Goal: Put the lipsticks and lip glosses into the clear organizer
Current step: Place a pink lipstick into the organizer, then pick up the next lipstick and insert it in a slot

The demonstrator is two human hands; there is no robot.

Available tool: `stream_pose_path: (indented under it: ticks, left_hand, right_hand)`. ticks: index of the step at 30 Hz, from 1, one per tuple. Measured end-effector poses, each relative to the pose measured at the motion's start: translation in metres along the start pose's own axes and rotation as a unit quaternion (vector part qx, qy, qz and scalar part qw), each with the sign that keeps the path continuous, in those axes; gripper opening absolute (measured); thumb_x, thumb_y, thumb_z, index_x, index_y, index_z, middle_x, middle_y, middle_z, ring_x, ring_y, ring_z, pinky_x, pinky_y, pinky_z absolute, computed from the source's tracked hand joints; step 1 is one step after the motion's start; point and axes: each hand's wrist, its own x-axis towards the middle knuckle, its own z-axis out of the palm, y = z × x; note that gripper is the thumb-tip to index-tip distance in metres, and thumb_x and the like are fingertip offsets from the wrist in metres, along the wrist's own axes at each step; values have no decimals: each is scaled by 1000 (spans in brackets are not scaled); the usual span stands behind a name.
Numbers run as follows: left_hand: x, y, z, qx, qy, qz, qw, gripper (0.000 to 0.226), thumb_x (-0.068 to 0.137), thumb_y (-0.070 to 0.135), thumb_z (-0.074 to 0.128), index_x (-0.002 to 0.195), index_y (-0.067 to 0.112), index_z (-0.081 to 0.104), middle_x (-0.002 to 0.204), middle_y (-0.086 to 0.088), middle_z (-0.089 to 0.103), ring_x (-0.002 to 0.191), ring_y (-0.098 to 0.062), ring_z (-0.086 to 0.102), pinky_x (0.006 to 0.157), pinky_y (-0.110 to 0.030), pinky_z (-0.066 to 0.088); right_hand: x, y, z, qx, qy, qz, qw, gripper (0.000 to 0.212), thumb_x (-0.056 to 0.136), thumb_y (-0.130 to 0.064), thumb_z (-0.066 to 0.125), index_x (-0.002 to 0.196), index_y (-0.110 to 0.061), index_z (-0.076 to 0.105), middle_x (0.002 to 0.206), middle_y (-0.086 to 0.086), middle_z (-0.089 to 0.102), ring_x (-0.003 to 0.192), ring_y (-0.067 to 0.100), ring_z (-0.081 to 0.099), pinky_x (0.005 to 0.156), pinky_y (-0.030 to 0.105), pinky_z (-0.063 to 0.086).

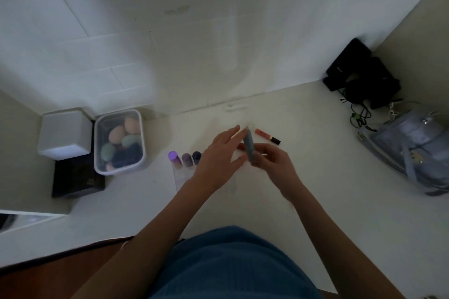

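My right hand (272, 162) grips a grey tube (249, 145) by its lower end, its top tilted up and away from me. My left hand (220, 158) hovers just left of the tube with fingers spread and nothing in it, above the clear organizer (181, 178). Three purple-capped tubes (185, 159) stand in the organizer's left slots. A pink lip gloss with a black cap (267, 136) lies on the white counter behind my right hand. Something red (240, 146) shows between my hands, mostly hidden.
A clear lidded box of coloured sponges (120, 142) and a white box (64, 132) sit at the left, on a black case (75, 181). A black device with cables (359, 73) and a grey-blue bag (413, 150) occupy the right corner. A small white object (237, 107) lies by the wall.
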Motion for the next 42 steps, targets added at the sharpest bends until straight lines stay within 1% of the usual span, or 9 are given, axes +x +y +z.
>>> stream_pose_path:
  ticks: [3,6,15,18,21,24,27,33,42]
  left_hand:
    - [2,5,5,-12,-43,20,999,69,85,35,62,144,27,26,148,1,35,130,-19,41,102,-47,42]
    - [1,12,11,-90,-62,56,992,75,78,23,72,141,19,32,138,-3,40,110,-17,56,89,-27,53]
    - [3,31,33,-328,-144,-64,931,76,64,-1,81,122,32,45,117,-2,54,93,-12,64,66,-20,58]
    - [3,33,40,-380,-168,-112,903,76,65,-1,80,121,35,43,113,4,52,95,-16,65,69,-23,58]
    - [4,34,47,-403,-193,-149,882,75,66,-1,80,122,34,44,114,4,53,93,-17,69,67,-20,57]
    - [5,39,54,-394,-213,-164,879,77,65,-1,81,125,29,43,121,-4,54,94,-19,69,71,-23,57]
    - [6,44,60,-364,-222,-154,891,78,62,2,84,123,27,44,117,-2,55,88,-17,71,65,-18,56]
    - [6,42,66,-306,-216,-171,911,79,59,14,88,123,24,43,108,6,54,89,-12,65,56,-12,52]
    - [-8,19,52,-299,-156,-232,912,84,62,16,86,130,24,36,111,2,50,90,-13,62,60,-16,50]
  right_hand:
    - [-16,2,3,91,-3,20,996,25,92,-11,58,115,-1,63,102,14,69,90,21,69,83,30,57]
    - [-27,6,2,131,11,39,990,23,92,-12,58,112,-2,64,105,16,70,90,22,70,81,29,57]
    - [-55,18,-19,126,93,60,986,17,92,-14,59,109,-16,63,89,8,75,80,20,73,68,25,58]
    - [-66,34,-34,36,190,54,980,14,95,-15,54,106,-16,62,85,5,73,75,17,71,64,23,56]
    - [-82,62,-58,-157,344,87,922,22,92,-22,58,113,-23,57,101,6,65,86,21,63,67,30,51]
    - [-92,90,-76,-261,294,193,899,49,87,-35,64,131,-26,45,127,16,47,112,35,52,85,41,49]
    - [-91,105,-80,-269,234,239,903,58,87,-34,64,138,-26,39,134,20,38,112,39,52,94,44,47]
    - [-80,103,-84,-191,267,180,927,39,85,-22,66,121,-22,51,114,15,53,84,24,55,79,36,49]
    - [-11,65,-59,-125,232,50,963,25,86,-24,67,102,-29,49,98,4,61,80,22,62,68,37,54]
